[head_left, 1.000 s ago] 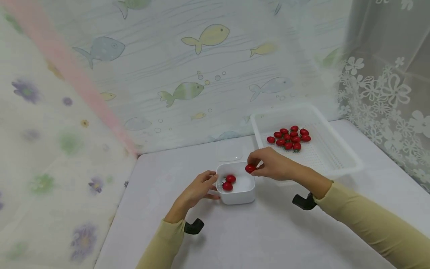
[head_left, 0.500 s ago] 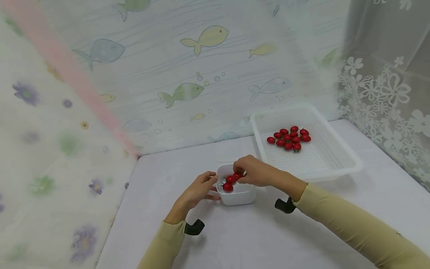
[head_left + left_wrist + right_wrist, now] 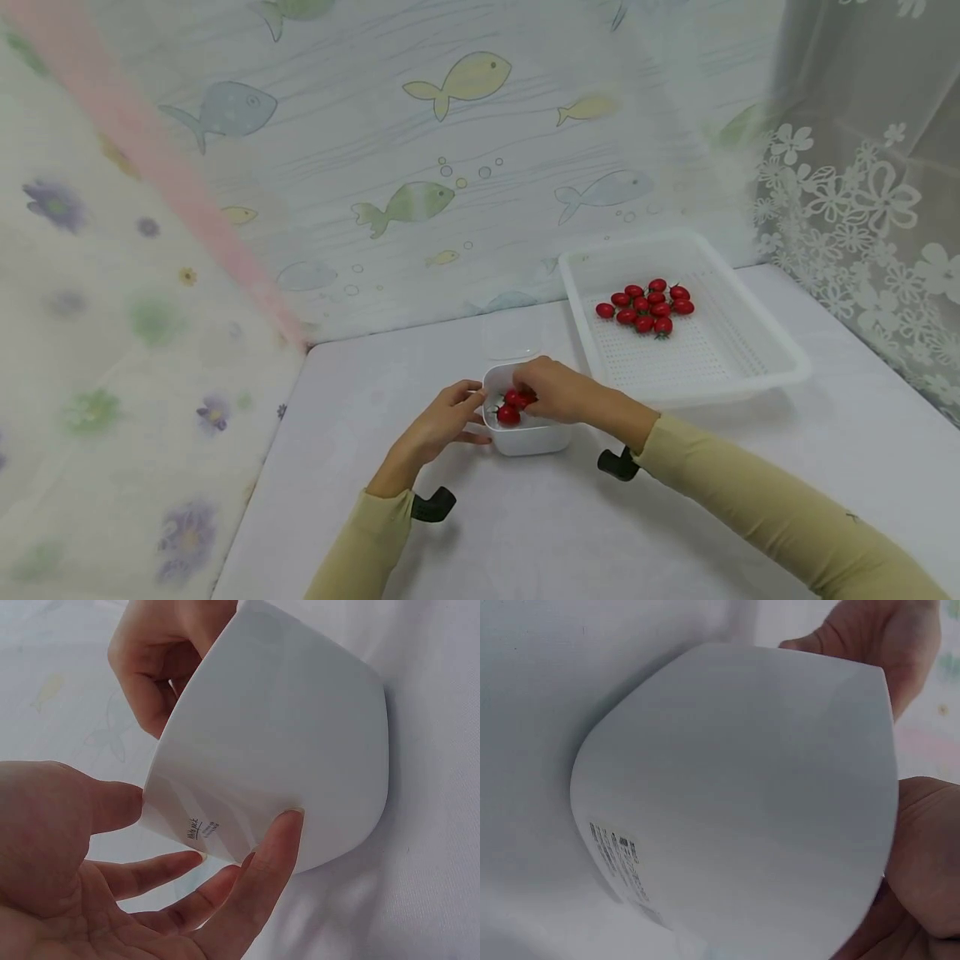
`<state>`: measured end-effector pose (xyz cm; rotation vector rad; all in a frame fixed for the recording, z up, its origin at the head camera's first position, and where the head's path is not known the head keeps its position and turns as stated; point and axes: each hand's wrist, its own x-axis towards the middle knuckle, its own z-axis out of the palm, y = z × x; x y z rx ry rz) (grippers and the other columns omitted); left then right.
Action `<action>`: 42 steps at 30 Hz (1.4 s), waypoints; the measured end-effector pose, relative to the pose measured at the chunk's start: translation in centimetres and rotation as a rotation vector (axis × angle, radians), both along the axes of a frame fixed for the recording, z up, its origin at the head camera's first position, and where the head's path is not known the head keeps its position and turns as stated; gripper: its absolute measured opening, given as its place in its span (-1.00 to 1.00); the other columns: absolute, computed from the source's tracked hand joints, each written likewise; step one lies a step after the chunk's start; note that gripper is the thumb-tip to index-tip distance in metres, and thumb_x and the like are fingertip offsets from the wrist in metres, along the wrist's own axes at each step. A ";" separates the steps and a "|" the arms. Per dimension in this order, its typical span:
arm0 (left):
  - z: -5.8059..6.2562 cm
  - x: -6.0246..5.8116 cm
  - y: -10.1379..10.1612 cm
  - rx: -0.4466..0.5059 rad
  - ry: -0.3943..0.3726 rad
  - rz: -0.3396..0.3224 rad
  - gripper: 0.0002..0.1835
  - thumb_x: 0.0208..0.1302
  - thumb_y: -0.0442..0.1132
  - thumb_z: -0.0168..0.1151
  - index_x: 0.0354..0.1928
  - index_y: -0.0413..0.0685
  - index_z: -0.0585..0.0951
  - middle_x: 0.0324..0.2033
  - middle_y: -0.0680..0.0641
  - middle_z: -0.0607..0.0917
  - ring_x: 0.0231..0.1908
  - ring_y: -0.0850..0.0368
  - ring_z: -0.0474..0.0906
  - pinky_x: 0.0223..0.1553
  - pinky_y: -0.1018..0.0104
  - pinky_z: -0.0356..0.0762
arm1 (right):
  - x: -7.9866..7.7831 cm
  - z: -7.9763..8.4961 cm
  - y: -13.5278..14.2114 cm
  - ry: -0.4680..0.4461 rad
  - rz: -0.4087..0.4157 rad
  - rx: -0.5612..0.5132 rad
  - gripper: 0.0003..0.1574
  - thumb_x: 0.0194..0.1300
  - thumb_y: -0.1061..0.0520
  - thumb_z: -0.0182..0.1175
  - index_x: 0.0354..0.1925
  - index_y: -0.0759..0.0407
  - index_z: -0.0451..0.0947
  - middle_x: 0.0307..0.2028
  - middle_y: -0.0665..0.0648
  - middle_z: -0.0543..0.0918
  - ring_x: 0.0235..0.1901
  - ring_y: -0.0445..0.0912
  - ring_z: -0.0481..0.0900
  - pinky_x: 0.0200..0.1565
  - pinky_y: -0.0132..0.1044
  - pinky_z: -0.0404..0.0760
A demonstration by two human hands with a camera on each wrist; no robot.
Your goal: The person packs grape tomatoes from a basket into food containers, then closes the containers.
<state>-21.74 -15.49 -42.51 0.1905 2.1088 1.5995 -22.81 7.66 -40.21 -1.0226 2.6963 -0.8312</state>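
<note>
A small white square box (image 3: 531, 442) stands on the table, with red cherry tomatoes (image 3: 508, 415) inside. My left hand (image 3: 444, 421) rests against its left side; in the left wrist view, the thumb (image 3: 116, 806) touches the rim and the fairly straight fingers (image 3: 274, 847) touch the outer wall. My right hand (image 3: 558, 390) reaches over the rim into the box, its curled fingers at a cherry tomato (image 3: 528, 398) that they partly cover. In the right wrist view the box wall (image 3: 742, 787) hides the right fingertips.
At the back right stands a white perforated basket (image 3: 765, 367) with several cherry tomatoes (image 3: 643, 305) in it. A clear flat lid (image 3: 512, 340) lies behind the box. Patterned cloth (image 3: 405, 204) hangs behind the table, and a lace curtain (image 3: 862, 192) on the right.
My right hand has carried a cherry tomato leftward from the box's right rim and lowered it inside, near the other tomatoes. The left hand and the box have stayed in place.
</note>
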 end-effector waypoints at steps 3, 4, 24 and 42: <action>0.0 0.0 0.0 0.003 0.002 -0.003 -0.53 0.63 -0.10 0.00 0.38 -0.26 0.36 0.28 -0.35 0.45 0.08 -0.23 0.62 -0.12 0.06 0.79 | 0.0 -0.2 -0.6 0.001 -0.017 0.035 -0.81 0.21 0.35 0.44 -0.21 0.23 0.65 -0.38 -0.01 0.64 -0.35 -0.14 0.49 -0.25 -0.32 0.61; 0.0 0.0 0.0 0.004 0.002 -0.003 -0.53 0.63 -0.10 0.00 0.38 -0.26 0.36 0.28 -0.35 0.45 0.08 -0.23 0.62 -0.12 0.06 0.79 | 0.1 -0.2 -0.8 0.002 -0.018 0.043 -0.79 0.20 0.35 0.45 -0.20 0.24 0.65 -0.36 0.00 0.64 -0.34 -0.13 0.49 -0.24 -0.30 0.63; -0.1 -0.1 -0.1 -0.005 -0.005 0.007 -0.50 0.62 -0.07 0.03 0.39 -0.24 0.37 0.23 -0.35 0.46 0.08 -0.23 0.62 -0.12 0.05 0.79 | -0.8 -0.7 -2.2 -0.059 0.108 0.082 -0.89 0.22 0.28 0.46 -0.29 0.21 0.69 -0.45 0.00 0.68 -0.42 -0.19 0.52 -0.31 -0.40 0.62; -0.2 0.0 -0.1 0.004 -0.009 0.007 -0.50 0.62 -0.05 0.03 0.37 -0.27 0.37 0.23 -0.35 0.45 0.06 -0.20 0.62 -0.12 0.04 0.79 | -1.0 -1.2 -2.9 -0.188 0.058 0.073 -0.91 0.23 0.31 0.44 -0.28 0.22 0.71 -0.43 0.01 0.69 -0.42 -0.17 0.59 -0.30 -0.31 0.71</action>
